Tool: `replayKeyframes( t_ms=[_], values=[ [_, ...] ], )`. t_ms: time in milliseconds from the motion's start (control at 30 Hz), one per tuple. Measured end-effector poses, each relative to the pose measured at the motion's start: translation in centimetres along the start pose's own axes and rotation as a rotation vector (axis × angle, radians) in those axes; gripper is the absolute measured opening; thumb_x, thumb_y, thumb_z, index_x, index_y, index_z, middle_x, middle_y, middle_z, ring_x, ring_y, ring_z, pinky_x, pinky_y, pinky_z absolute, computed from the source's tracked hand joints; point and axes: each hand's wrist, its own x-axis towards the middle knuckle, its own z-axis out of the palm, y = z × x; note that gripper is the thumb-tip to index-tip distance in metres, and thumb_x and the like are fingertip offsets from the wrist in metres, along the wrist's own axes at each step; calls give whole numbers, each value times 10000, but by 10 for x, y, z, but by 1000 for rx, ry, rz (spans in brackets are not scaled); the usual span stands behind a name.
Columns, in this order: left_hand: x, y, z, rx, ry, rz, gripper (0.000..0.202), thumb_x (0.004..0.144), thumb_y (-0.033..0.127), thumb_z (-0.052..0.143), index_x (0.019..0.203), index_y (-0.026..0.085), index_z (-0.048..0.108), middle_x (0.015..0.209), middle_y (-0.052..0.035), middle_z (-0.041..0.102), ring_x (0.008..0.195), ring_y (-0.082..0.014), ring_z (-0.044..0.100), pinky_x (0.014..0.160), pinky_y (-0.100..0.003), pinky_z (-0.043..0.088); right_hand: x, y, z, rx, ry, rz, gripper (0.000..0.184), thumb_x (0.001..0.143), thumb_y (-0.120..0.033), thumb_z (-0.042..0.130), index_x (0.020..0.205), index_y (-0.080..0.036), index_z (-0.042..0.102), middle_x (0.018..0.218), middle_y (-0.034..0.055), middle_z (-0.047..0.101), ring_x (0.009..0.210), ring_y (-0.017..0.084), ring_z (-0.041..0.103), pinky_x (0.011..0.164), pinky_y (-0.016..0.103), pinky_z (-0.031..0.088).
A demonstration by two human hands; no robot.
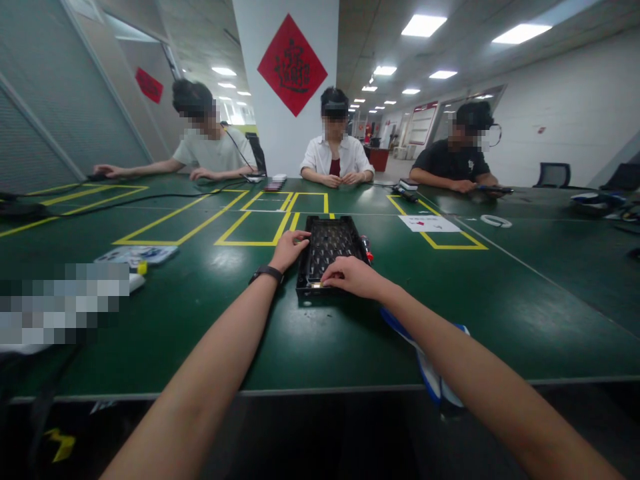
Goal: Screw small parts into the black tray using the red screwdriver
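A black tray (350, 233) with many small cells lies flat on the green table (320, 347) in front of me. My left hand (289, 248), a dark watch on its wrist, rests on the tray's left edge with the fingers curled onto the rim. My right hand (349, 275) lies over the tray's near edge, fingertips pinched on a small light piece that I cannot make out. A small red-tipped object (367, 248) lies against the tray's right side.
Three people sit at the far side of the table. Yellow tape outlines (260, 227) mark the tabletop. A white paper (429, 223) and a white ring (496, 221) lie at the right, a flat pale card (136, 254) at the left. A blue-white strap (430, 373) hangs over the near edge.
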Motion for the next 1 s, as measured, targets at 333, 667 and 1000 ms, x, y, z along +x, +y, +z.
replayKeyframes(
  t_ms=[333,667,1000],
  values=[
    [-15,1,1,-12,-1,38,347,856,274,436,1140,185,614,1029,-72,621,963,-185,539,910,-329,410,0,2,1,127,38,51,215,761,-315,647,876,-149,719,753,42,673,652,104,548,620,216,386],
    [-13,1,0,49,-62,10,314,853,287,435,1054,184,653,1036,-61,625,1012,-197,524,938,-330,396,1,5,2,130,8,31,219,772,-326,630,870,-156,728,761,45,687,655,107,568,622,221,398],
    [-14,0,1,68,-76,22,307,836,268,417,982,175,671,998,-58,645,985,-205,527,914,-339,397,-1,6,6,291,35,4,296,734,-300,663,956,-105,674,773,56,684,653,101,592,625,214,452]
  ],
)
